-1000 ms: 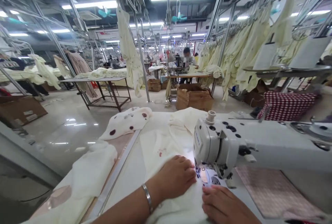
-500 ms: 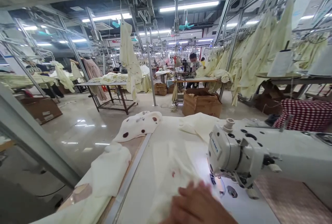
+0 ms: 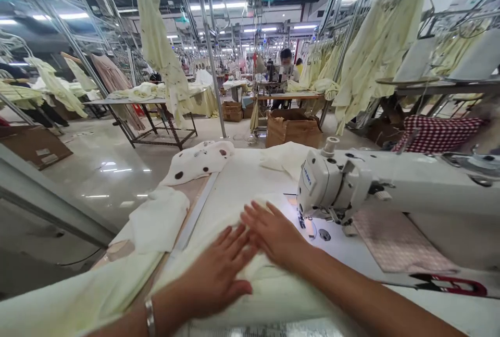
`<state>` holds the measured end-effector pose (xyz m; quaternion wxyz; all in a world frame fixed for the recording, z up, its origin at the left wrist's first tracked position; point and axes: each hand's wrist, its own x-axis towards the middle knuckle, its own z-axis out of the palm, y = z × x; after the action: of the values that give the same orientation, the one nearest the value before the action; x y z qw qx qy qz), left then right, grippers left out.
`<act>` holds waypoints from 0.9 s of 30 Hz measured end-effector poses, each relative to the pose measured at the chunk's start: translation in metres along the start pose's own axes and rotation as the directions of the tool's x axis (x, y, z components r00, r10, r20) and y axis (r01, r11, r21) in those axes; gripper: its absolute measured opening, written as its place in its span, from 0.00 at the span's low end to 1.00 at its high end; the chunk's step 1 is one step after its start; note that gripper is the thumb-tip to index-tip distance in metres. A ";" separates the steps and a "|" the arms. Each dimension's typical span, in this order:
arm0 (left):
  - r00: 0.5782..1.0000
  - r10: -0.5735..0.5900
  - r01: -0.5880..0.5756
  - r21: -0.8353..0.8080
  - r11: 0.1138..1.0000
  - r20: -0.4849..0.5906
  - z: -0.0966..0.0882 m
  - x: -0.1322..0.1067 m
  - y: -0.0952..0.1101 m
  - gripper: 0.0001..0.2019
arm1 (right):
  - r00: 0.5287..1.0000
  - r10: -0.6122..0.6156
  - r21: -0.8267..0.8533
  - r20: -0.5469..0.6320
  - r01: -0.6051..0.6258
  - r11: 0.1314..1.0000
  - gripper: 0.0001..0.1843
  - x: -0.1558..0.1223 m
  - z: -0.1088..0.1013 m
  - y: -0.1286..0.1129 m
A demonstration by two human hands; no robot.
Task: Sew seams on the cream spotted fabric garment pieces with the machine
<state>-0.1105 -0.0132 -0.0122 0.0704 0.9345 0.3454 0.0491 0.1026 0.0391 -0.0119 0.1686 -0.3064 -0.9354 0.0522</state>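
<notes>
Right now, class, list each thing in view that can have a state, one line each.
left hand, open, flat on the cream fabric
right hand, open, flat on the same fabric
cream fabric, spread on the table under both hands
sewing machine, standing right of the fabric
cardboard box, open, on the floor
spotted fabric, lying rumpled at the table's far edge

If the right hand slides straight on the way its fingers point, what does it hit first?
Flat on the cream fabric, the right hand points away and left; it would likely meet the metal strip first, then the spotted cloth.
</notes>
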 end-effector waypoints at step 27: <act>0.986 0.090 -0.088 0.015 0.996 -0.142 0.017 0.058 0.065 0.07 | 0.946 0.278 -0.028 0.164 -0.278 0.960 0.12 -0.128 -0.052 0.020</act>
<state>-0.0223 -0.0258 -0.0158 0.0394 0.9434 0.3077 0.1173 0.2285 -0.0205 -0.0038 0.0801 -0.4300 -0.8938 0.0990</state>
